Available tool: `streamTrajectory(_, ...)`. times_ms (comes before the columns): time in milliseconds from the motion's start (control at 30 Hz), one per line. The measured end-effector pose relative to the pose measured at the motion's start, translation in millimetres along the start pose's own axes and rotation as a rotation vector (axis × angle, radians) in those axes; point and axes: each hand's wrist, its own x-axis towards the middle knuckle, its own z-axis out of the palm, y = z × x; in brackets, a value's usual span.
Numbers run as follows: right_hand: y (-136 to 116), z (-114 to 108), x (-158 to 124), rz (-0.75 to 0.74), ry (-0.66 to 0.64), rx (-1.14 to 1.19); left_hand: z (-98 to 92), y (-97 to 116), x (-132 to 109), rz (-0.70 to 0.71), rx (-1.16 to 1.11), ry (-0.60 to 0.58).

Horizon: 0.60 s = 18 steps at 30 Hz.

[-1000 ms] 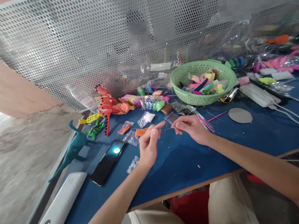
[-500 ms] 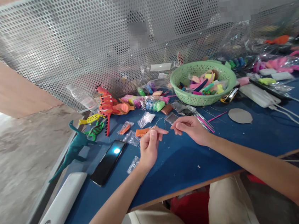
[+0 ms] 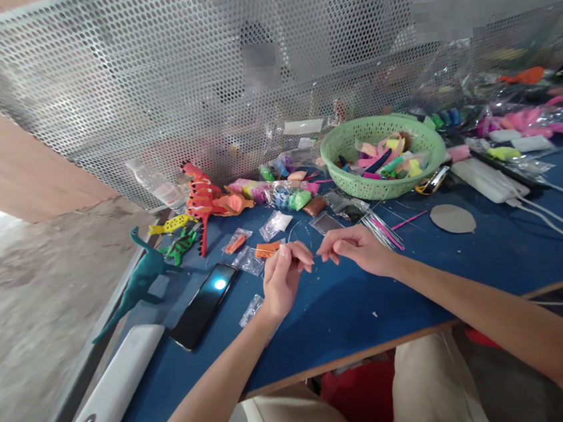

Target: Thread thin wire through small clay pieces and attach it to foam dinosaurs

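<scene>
Both of my hands meet over the middle of the blue table (image 3: 343, 318), fingertips a small gap apart. A thin pale wire (image 3: 307, 227), barely visible, curves up near the fingers. My left hand (image 3: 283, 281) has thumb and curled fingers closed on the wire. Closed too, with bent fingers pinching around the wire, is my right hand (image 3: 359, 250); its exact grip is hard to see. Just behind the left hand lies a packet of orange clay (image 3: 267, 249). Beyond the right hand are a small clear bag (image 3: 324, 223) and several straight wires (image 3: 380, 229).
A green basket (image 3: 383, 180) of clay pieces stands behind, against the perforated metal screen (image 3: 189, 100). To the left lie a phone (image 3: 204, 306), a white power bank (image 3: 116, 386) and a teal dinosaur (image 3: 140, 276). White cables (image 3: 559, 221) and a grey disc (image 3: 452, 218) are at right.
My left fingers have curled inward from a more pointed pose. The right fingers have bent down, and the wire loop between the hands shows less clearly.
</scene>
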Motion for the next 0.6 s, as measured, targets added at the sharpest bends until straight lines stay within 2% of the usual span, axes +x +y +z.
streamTrajectory(133, 2.7, -0.6, 0.0, -0.028, -0.051, 0.011, -0.5, -0.8, -1.0, 0.004, -0.028, -0.035)
streamTrajectory(367, 2.5, -0.2, 0.5, -0.025, -0.005, 0.058, 2.2, -1.1, -0.8, 0.062, -0.015, 0.010)
streamTrajectory(600, 9.1, -2.7, 1.2, -0.033, -0.006, 0.217, 0.6, -2.0, -1.6, 0.072, -0.048, -0.045)
